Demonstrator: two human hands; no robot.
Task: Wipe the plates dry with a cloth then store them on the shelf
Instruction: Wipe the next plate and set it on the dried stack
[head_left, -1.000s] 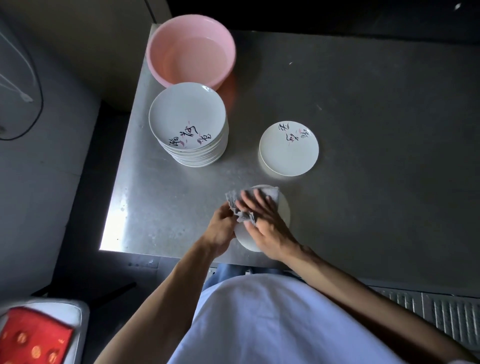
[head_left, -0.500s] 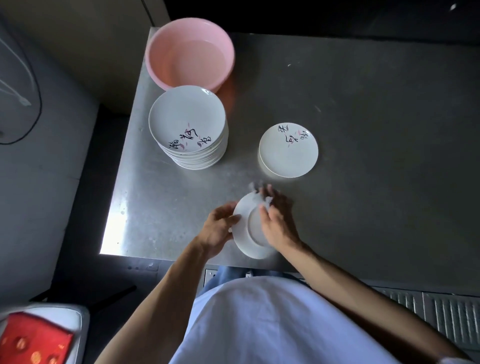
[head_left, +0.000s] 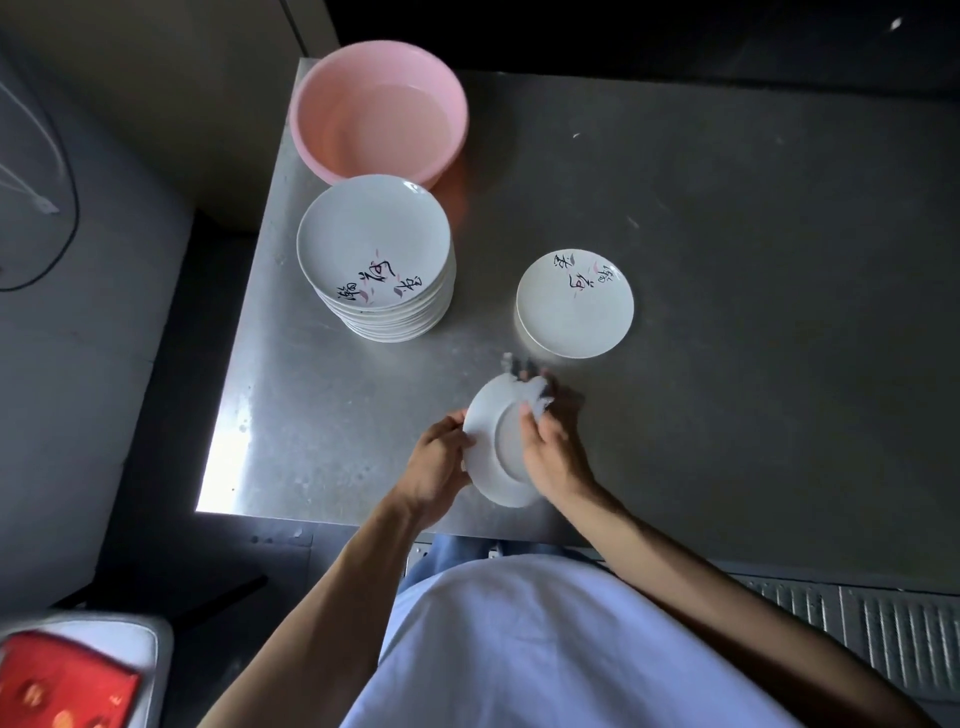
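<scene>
The plate (head_left: 491, 434) is held tilted just above the front edge of the surface (head_left: 727, 312), with its underside to the camera. The left hand (head_left: 439, 462) pinches its left rim. The right hand (head_left: 553, 457) presses the cloth (head_left: 537, 397) to the far rim, fingers curled round it. The plate looks glazed, stiff and breakable (likely slick if wet), so a firm rim grip suits it. The right fingertips and most of the cloth are hidden, and no shelf is in view.
</scene>
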